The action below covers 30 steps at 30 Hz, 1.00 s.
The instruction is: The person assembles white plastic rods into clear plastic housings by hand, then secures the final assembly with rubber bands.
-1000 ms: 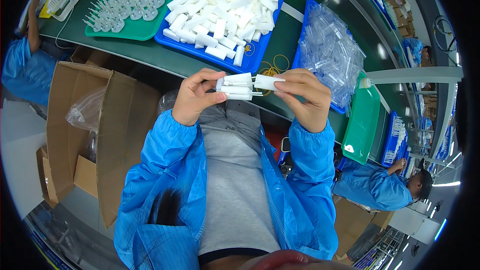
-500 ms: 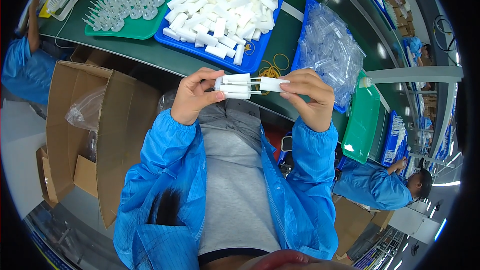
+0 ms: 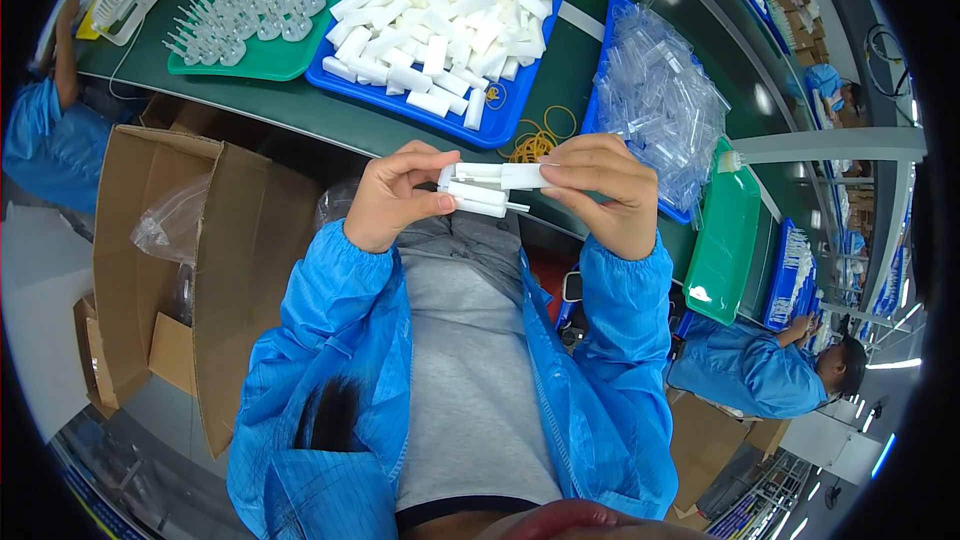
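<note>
Between the thumb and fingers of my left hand (image 3: pixel 385 202) is a small pronged plastic holder (image 3: pixel 447 178), its prongs pointing right. White foam pieces (image 3: pixel 480 198) sleeve some of the prongs; the tip of one thin prong sticks out past the lower foam. My right hand (image 3: pixel 612 195) pinches another white foam block (image 3: pixel 522 176) by its right end. That block lines up with the upper prong and its left end meets the foam there. Whether a prong is inside it, I cannot tell. Both hands are in front of my body, near the table edge.
Ahead on the green table (image 3: pixel 250 102), a blue tray (image 3: pixel 508 132) holds many white foam blocks. Left of it, a green tray (image 3: pixel 190 64) carries pronged clear holders. Yellow rubber bands (image 3: pixel 530 148), clear plastic pieces (image 3: pixel 660 90) and another green tray (image 3: pixel 725 240) lie rightward. A cardboard box (image 3: pixel 245 290) stands left.
The foam block in my right hand has moved left, up against the upper foam on the holder. The holder has tilted slightly, its lower prong now angled down to the right.
</note>
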Available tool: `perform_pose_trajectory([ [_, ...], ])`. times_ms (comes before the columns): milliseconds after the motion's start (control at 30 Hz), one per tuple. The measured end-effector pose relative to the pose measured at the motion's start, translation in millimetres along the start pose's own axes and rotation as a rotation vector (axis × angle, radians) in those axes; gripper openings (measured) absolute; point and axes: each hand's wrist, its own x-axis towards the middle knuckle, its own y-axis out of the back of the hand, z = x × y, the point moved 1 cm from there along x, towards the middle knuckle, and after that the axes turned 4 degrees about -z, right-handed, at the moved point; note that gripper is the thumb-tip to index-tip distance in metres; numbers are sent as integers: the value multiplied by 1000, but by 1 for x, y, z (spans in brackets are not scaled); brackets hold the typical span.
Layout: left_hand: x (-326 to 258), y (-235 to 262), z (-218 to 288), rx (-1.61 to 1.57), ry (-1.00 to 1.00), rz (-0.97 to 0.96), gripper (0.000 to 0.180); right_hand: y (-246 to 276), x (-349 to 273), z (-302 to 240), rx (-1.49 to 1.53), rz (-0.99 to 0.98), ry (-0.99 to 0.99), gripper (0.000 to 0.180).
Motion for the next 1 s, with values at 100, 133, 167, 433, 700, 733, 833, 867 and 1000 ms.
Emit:
perform_pose_trajectory([
  [100, 1, -4, 1, 5, 14, -20, 45, -5, 1, -2, 14, -18, 10, 22],
  [133, 1, -7, 1, 17, 33, -42, 45, -9, 2, -3, 13, -16, 8, 22],
  [167, 1, -9, 1, 17, 35, -44, 45, -14, 2, -5, -13, -33, 32, 22],
  [433, 1, -8, -6, 8, 64, -33, 42, -28, 1, 2, -3, -94, 51, 20],
  [700, 0, 11, 7, -148, 78, 161, 46, 4, -8, 32, -228, 6, -248, 20],
  [733, 1, 12, 9, -172, 78, 175, 45, 2, -12, 40, -313, -40, -223, 21],
  [833, -1, 14, 3, -159, 85, 165, 44, -7, -16, 53, -417, -81, -217, 23],
  [867, -1, 14, 0, -161, 85, 163, 44, -11, -14, 55, -432, -76, -234, 25],
  [1000, -1, 11, 1, -128, 105, 137, 44, -17, -3, 58, -481, -176, -169, 18],
])
